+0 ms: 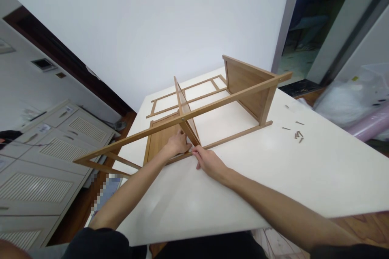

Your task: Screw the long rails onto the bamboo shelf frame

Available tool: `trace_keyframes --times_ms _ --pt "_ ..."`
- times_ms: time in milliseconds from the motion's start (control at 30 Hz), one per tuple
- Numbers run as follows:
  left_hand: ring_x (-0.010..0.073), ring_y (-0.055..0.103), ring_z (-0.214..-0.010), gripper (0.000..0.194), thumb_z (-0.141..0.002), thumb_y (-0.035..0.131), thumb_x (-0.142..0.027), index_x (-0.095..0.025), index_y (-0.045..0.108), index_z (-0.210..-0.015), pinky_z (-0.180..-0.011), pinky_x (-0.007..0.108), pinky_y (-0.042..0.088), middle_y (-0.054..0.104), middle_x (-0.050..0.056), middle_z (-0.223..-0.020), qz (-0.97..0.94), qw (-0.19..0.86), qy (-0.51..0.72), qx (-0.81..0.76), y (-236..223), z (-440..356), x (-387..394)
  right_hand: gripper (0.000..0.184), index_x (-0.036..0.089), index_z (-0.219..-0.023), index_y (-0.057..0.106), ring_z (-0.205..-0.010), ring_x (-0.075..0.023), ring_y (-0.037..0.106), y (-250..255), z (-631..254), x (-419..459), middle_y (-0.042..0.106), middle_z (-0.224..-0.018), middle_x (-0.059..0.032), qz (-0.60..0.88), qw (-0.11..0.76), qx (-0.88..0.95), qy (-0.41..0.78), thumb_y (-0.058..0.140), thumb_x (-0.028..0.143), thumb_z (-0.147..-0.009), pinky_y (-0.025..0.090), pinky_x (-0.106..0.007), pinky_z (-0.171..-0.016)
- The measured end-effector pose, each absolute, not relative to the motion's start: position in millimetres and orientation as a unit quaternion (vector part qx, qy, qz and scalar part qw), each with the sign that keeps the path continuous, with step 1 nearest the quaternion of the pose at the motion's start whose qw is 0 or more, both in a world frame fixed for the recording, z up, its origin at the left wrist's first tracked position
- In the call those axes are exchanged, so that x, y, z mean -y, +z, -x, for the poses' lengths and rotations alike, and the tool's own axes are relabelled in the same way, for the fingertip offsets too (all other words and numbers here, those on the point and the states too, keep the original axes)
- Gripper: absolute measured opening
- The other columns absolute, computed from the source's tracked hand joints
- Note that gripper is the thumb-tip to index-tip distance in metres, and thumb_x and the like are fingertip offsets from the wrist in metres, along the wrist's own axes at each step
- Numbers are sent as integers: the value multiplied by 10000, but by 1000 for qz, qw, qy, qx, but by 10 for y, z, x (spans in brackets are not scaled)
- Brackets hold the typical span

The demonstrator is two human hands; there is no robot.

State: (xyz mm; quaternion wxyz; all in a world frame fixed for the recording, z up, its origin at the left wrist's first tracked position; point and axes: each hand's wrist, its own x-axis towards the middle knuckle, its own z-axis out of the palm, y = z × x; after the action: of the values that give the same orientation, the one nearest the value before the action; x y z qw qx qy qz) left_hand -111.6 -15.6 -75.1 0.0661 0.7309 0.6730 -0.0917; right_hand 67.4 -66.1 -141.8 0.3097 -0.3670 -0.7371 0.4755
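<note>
A light-brown wooden shelf rack [231, 99] lies on its side on the white table, with side rails and upright panels. Its middle shelf panel [191, 131] meets the lower rail just ahead of my hands. My left hand [178, 143] is inside the rack, fingers curled against the foot of that panel. On the near side of the joint, my right hand [209, 162] pinches at the lower rail. Its fingertips are closed, and whatever small thing may be between them cannot be made out.
Several loose screws [299, 134] lie on the white table [273, 178] to the right. A second wooden frame [188, 89] lies flat against the wall. Cabinets [36, 178] stand at left; clear plastic wrapping [337, 89] and a pink roll [372, 119] are at right. A person sits beyond the doorway.
</note>
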Motion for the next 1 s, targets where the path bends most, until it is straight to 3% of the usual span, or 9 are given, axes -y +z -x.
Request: trace_keyframes --times_ms 233,333,433,500,667,867,1000 --pt "254 677 -1148 384 -1013 663 -379 -169 626 -1333 -967 476 601 652 117 -1340 -707 31 -106 -698 -492 982 177 161 226 -1110 604 -514 -165 584 -1386 -658 642 556 -559 64 389 265 772 427 445 233 -1090 439 -277 -659" --pt "302 693 -1146 356 -1018 608 -438 -156 663 -1227 -976 494 584 675 139 -1292 -706 31 -84 -702 -348 1103 286 149 224 -1123 604 -518 -165 588 -1365 -665 648 546 -565 66 398 259 773 420 460 236 -1088 434 -273 -654" --pt "366 696 -1161 462 -935 639 -560 -191 647 -1214 -971 503 575 689 147 -1272 -716 47 -51 -694 -211 1302 456 177 218 -1141 604 -526 -170 600 -1354 -676 654 521 -546 73 405 256 772 419 438 258 -1094 432 -267 -642" --pt "360 708 -1129 533 -862 715 -515 -224 608 -1295 -966 487 577 711 124 -1225 -722 56 -23 -690 -144 1444 569 207 215 -1151 605 -523 -174 601 -1354 -679 661 519 -539 73 410 256 770 417 416 278 -1095 434 -270 -636" --pt "340 720 -1126 447 -895 564 -195 -207 597 -1341 -1008 467 558 732 136 -1199 -691 27 106 -714 -144 1739 765 279 217 -1175 609 -561 -201 632 -1359 -685 684 560 -544 55 419 263 764 414 387 355 -1078 471 -305 -682" --pt "300 693 -1239 522 -1010 497 -271 -197 417 -1521 -1033 440 580 629 154 -1462 -603 -30 321 -729 -346 2005 984 344 220 -1158 620 -521 -220 614 -1291 -721 724 564 -513 49 416 288 753 421 394 443 -1027 472 -331 -633" --pt "277 612 -1384 443 -1067 421 -281 -174 458 -1495 -1150 438 523 609 165 -1502 -558 -55 423 -712 -439 2055 1068 303 242 -1045 594 -508 -202 655 -1165 -559 770 693 -630 5 392 318 738 448 432 496 -1007 521 -333 -637"
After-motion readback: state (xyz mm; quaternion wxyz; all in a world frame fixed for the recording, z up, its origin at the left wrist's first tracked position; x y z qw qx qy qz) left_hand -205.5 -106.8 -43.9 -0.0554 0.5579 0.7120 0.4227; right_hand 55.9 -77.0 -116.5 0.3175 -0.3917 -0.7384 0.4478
